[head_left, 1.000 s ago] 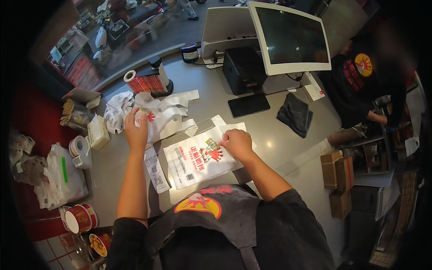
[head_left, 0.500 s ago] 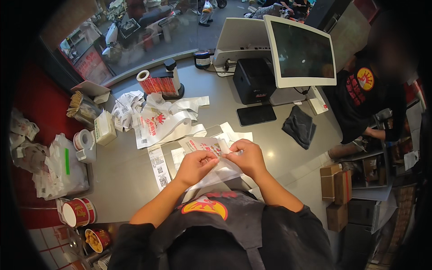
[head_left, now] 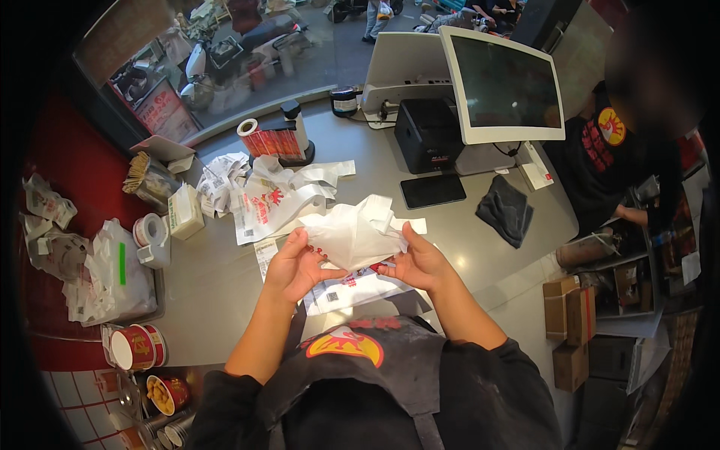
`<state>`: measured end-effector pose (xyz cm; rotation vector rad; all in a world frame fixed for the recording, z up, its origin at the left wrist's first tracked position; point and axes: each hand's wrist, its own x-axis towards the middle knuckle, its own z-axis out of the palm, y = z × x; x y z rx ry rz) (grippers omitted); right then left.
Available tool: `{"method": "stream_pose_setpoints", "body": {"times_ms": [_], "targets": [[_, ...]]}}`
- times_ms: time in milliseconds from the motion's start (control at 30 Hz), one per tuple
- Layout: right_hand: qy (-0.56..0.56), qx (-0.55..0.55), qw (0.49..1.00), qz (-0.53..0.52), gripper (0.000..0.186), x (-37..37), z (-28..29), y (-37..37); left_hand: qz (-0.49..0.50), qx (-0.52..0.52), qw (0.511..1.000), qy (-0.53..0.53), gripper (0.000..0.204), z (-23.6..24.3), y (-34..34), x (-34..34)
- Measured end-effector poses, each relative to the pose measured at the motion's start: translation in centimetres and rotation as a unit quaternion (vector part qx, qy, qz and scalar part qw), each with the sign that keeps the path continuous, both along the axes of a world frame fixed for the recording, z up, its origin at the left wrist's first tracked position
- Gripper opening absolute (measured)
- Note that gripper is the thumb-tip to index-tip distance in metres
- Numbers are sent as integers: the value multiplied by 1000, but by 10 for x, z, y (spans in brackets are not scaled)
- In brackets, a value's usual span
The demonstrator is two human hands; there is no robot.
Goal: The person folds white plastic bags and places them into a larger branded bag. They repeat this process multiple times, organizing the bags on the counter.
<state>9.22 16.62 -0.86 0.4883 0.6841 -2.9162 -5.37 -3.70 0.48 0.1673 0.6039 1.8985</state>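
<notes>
My left hand (head_left: 296, 266) and right hand (head_left: 420, 262) grip a white plastic bag (head_left: 352, 229) from either side, lifted open-side away from me over the counter (head_left: 202, 285). Beneath it lie flat printed white bags (head_left: 330, 296), partly hidden, and a printed paper strip (head_left: 265, 259) at their left. More crumpled white bags (head_left: 277, 187) with red print rest just behind, beside loose receipts (head_left: 221, 180).
A monitor (head_left: 506, 82), black printer (head_left: 427, 135), phone (head_left: 433, 192) and cloth (head_left: 504, 211) are behind. Left are a plastic bin (head_left: 116, 277), food tubs (head_left: 135, 345), stick holder (head_left: 154, 184) and tape (head_left: 150, 232). A co-worker (head_left: 592, 165) stands right, near cardboard boxes (head_left: 570, 322).
My hands came together on the bag pile, then moved apart while lifting a bag, now fluffed up between them. The left hand left the crumpled bags at the back.
</notes>
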Motion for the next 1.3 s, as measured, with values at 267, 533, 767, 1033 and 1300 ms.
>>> {"method": "stream_pose_setpoints", "body": {"times_ms": [267, 533, 767, 1033, 1300], "targets": [[-170, 793, 583, -44, 43, 13, -28, 37, 214, 14, 957, 197, 16, 48, -42, -45], [-220, 841, 482, 106, 26, -24, -41, 17, 315, -418, 755, 394, 38, 23, -14, -116], [-158, 905, 393, 44, 16, -16, -26, 11, 499, -297, 646, 496, 40, 6, -15, -98], [-130, 681, 720, -28, 20, -10, 23, -5, 91, -210, 856, 463, 20, 11, 29, 31], [-58, 267, 962, 10, 33, -15, 20, -17, 2, -183, 926, 329, 16, -7, 41, 42]]}}
